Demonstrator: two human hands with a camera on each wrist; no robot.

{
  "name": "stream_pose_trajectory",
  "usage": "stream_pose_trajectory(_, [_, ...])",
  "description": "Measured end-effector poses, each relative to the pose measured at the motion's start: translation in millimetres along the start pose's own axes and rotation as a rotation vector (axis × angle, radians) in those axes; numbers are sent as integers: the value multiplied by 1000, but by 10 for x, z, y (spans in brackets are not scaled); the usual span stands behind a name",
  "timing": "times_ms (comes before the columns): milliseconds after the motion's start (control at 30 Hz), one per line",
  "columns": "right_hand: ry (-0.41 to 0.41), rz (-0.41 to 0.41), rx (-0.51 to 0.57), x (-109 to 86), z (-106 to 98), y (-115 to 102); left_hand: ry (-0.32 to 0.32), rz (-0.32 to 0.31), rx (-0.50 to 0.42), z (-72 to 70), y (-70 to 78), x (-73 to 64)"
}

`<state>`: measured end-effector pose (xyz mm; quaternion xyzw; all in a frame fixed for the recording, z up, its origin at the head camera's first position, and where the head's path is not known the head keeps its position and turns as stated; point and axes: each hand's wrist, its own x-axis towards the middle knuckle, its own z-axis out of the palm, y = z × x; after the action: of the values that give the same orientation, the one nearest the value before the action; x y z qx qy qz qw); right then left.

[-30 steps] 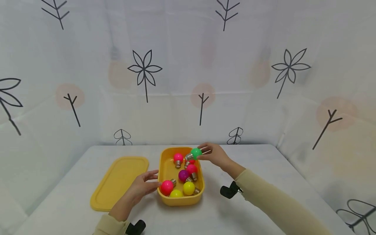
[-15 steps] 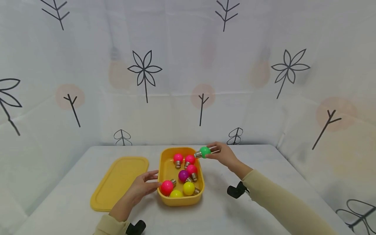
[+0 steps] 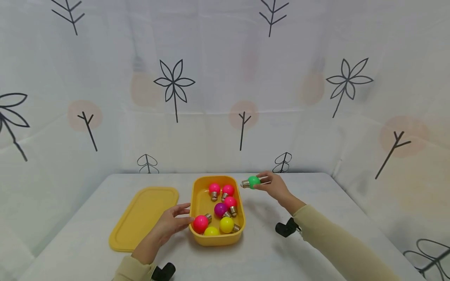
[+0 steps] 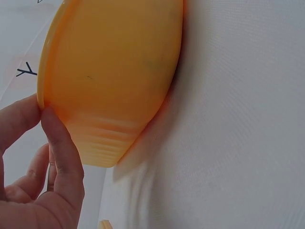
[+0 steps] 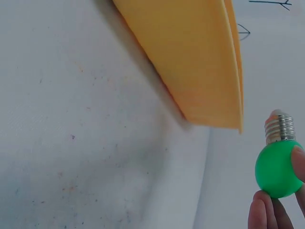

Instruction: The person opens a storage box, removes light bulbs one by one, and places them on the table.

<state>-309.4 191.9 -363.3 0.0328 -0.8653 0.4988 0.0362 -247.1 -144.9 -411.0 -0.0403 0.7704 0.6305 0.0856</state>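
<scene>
A yellow plastic box (image 3: 202, 203) with rounded corners stands on the table, with several pink, yellow and purple light bulbs inside. My left hand (image 3: 170, 224) pinches the box's left rim between thumb and finger, as the left wrist view shows close up. To the right of the box's far end, my right hand (image 3: 275, 187) holds a green light bulb (image 5: 278, 169) by its round globe. Its silver screw base points left toward the box in the head view. A purple bulb (image 3: 220, 210) lies amid pink ones near the box's middle.
A flat yellow lid (image 3: 144, 218) lies on the table to the left of the box. The white table (image 3: 291, 253) ends at a patterned white curtain (image 3: 211, 136) behind and on both sides.
My right hand has carried the green bulb rightward, from over the box's far right corner to outside its rim. The left hand keeps its place on the rim.
</scene>
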Motion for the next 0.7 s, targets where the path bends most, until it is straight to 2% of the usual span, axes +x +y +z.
stream_pose_trajectory(400, [55,111,-19,72,43,213,-11,0,-13,-6,-10,4])
stream_pose_trajectory(700, [54,137,9,165,140,403,-7,7,-19,-2,-12,2])
